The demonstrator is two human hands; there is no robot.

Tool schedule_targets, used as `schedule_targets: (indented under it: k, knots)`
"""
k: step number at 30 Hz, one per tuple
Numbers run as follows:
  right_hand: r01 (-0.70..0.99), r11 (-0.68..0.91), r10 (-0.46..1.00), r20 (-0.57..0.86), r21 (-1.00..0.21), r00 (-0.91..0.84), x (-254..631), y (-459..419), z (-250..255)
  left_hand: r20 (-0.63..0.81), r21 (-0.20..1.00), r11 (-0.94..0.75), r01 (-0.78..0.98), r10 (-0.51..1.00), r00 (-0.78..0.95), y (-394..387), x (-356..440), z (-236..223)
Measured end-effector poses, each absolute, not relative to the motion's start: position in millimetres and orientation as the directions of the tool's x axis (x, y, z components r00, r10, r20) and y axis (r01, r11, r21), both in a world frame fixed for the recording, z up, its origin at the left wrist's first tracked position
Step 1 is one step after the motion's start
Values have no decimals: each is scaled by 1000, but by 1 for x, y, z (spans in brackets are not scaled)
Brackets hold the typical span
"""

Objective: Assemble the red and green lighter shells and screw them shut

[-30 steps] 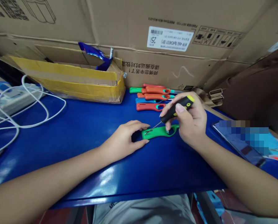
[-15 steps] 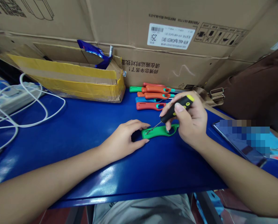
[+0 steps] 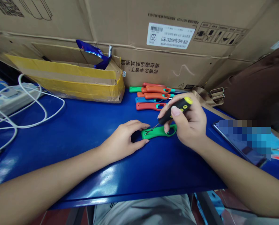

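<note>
A green long-neck lighter point(image 3: 153, 133) lies flat on the blue table. Thumb and fingers of my left hand point(image 3: 124, 137) close around its butt end from both sides. In my right hand point(image 3: 191, 120) is a screwdriver point(image 3: 174, 111) with a black and yellow handle, held at a slant. Its thin shaft points down to the left, with the tip at the slot area near the lighter's butt end. My right hand hides the lighter's nozzle end. Just behind lies a pile of several lighters point(image 3: 148, 106) in red, orange, blue and green.
At back left stands an open cardboard box point(image 3: 83, 87) with yellow tape, a blue packet point(image 3: 94, 51) sticking out. A power strip point(image 3: 29, 93) and white cables point(image 3: 45, 117) lie at left. A phone point(image 3: 237, 140) rests at right. A large carton point(image 3: 134, 28) walls off the back.
The screwdriver handle and my right hand have shifted slightly left, while the tip stays on the same part of the lighter. My left hand keeps its place. The view has moved a little.
</note>
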State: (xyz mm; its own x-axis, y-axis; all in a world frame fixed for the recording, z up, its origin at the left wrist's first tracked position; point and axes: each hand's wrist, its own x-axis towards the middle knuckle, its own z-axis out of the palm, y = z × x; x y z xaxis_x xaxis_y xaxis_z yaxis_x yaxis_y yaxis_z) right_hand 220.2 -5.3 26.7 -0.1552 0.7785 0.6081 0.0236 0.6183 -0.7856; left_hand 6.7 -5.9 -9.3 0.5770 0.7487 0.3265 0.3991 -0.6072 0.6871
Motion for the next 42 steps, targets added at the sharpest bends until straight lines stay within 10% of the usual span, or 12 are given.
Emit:
schedule_targets:
  k: [42]
  knots:
    - [77, 639, 766, 626, -765, -147, 219, -9, 27, 339, 686, -617, 385, 739, 582, -6, 7, -10]
